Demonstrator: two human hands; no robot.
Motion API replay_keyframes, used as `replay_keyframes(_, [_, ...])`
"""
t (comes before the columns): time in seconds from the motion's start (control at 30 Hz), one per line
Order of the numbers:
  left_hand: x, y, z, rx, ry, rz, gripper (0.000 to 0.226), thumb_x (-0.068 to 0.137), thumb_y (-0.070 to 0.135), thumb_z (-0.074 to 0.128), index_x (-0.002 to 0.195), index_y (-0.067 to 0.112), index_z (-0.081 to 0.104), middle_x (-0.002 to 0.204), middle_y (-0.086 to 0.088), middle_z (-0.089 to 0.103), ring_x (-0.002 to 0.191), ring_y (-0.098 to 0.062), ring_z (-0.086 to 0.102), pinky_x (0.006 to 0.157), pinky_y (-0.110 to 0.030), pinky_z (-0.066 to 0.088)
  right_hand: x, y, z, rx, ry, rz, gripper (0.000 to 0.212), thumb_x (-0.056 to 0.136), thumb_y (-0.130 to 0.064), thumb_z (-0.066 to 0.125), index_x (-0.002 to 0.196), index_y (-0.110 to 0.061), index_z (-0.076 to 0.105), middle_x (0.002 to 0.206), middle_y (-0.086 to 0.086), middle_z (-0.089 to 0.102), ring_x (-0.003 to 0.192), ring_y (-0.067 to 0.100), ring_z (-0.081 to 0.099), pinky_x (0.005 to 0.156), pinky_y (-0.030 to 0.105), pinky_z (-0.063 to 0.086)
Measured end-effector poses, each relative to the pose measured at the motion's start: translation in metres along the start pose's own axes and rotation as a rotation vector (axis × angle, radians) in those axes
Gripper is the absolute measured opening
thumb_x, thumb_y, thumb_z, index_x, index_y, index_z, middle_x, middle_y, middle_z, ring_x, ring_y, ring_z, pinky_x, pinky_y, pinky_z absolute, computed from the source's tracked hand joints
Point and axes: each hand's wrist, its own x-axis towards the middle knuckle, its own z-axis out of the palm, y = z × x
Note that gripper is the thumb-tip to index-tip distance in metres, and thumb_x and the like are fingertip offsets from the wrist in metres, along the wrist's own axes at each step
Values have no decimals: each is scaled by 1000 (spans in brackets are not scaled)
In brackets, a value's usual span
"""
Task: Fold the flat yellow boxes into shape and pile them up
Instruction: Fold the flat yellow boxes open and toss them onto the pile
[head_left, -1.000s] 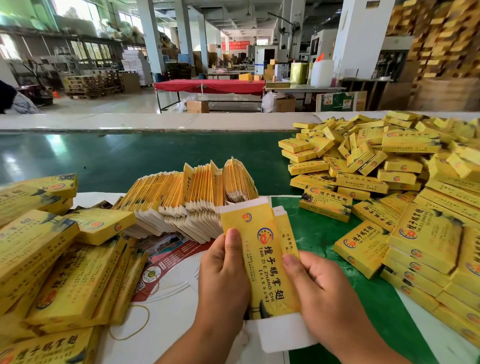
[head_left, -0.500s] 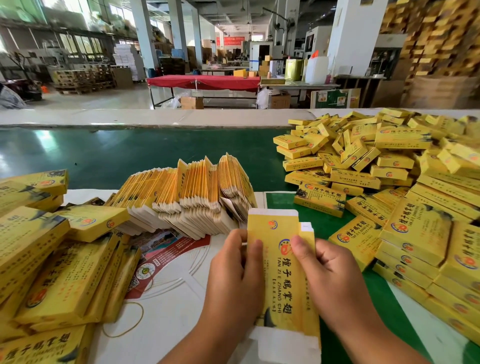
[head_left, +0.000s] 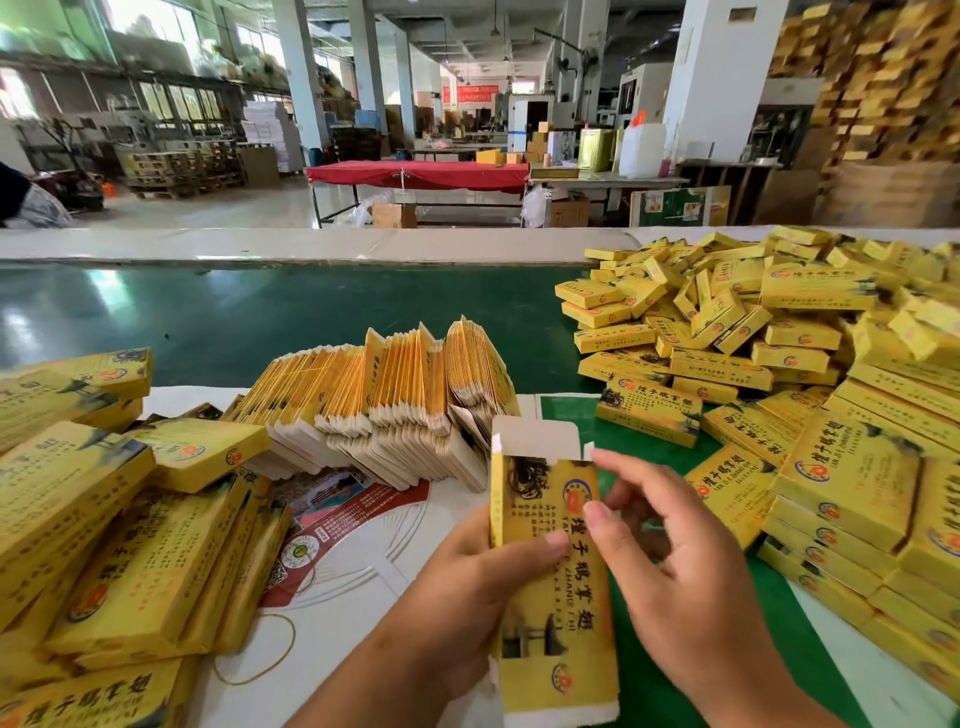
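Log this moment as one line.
step: opening box | left hand: grips box | right hand: fingers at its right edge | top flap: up | flat stack: behind | pile: right
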Motion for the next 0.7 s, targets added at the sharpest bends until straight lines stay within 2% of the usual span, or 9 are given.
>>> replay_keyframes(0.07, [0, 2, -2, -27, -14, 4, 35, 74, 10, 75, 108, 6, 67, 111, -30, 67, 95, -41, 69, 77, -45, 58, 1, 1, -3, 32, 69, -6, 38, 79, -45, 60, 114, -31, 61, 90, -9, 64, 82, 11, 61, 62, 23, 53])
replay_keyframes(0.13, [1, 2, -3, 5, -3, 19, 29, 72, 10, 76, 101, 9, 71, 107, -29, 68, 91, -39, 70, 73, -42, 59, 1, 3, -3, 125, 84, 11, 40, 76, -43, 64, 115, -33, 56, 97, -13, 67, 82, 10, 63, 62, 18, 53])
replay_keyframes(0.2, [0, 3, -4, 44, 9, 31, 24, 73, 9, 75, 96, 15, 73, 103, -25, 71, 88, -36, 72, 70, -39, 59, 0, 4, -3, 186, 47, 17, 41, 77, -40, 67, 116, -34, 57, 97, -14, 69, 82, 9, 66, 62, 18, 54])
replay_keyframes(0.3, [-1, 3, -5, 72, -12, 43, 28, 70, 12, 74, 98, 19, 72, 100, -22, 72, 86, -34, 72, 68, -37, 59, 1, 8, -4, 217, -42, -2, 31, 85, -35, 74, 113, -38, 64, 95, -11, 70, 84, 9, 67, 64, 20, 56])
replay_keyframes(0.47, [-1, -1, -9, 105, -19, 42, 31, 62, 19, 72, 93, 23, 73, 98, -22, 72, 85, -36, 71, 70, -40, 60, 5, 16, -9, 460, -160, 103, 29, 70, -43, 76, 96, -31, 71, 85, 5, 70, 76, 18, 68, 64, 26, 57])
replay_keyframes(0.53, [0, -2, -7, 156, -33, 64, 38, 66, 22, 70, 104, 25, 68, 102, -20, 72, 89, -36, 71, 74, -42, 59, 7, 20, -10, 421, -148, 109, 33, 68, -50, 77, 91, -28, 71, 76, 10, 67, 68, 26, 62, 59, 32, 53])
replay_keyframes(0.6, [1, -1, -4, 283, -6, 161, 42, 73, 27, 70, 113, 33, 59, 105, -13, 72, 91, -34, 71, 73, -40, 59, 8, 23, -12, 314, -134, 79, 34, 71, -57, 73, 87, -27, 71, 72, 14, 62, 66, 36, 56, 57, 40, 47])
replay_keyframes(0.7, [5, 1, -5, 435, 113, 357, 52, 80, 21, 73, 120, 44, 48, 112, -5, 69, 90, -32, 72, 69, -44, 60, 10, 24, -14, 217, -131, 19, 29, 78, -56, 66, 81, -27, 70, 67, 11, 62, 58, 28, 53, 51, 38, 43])
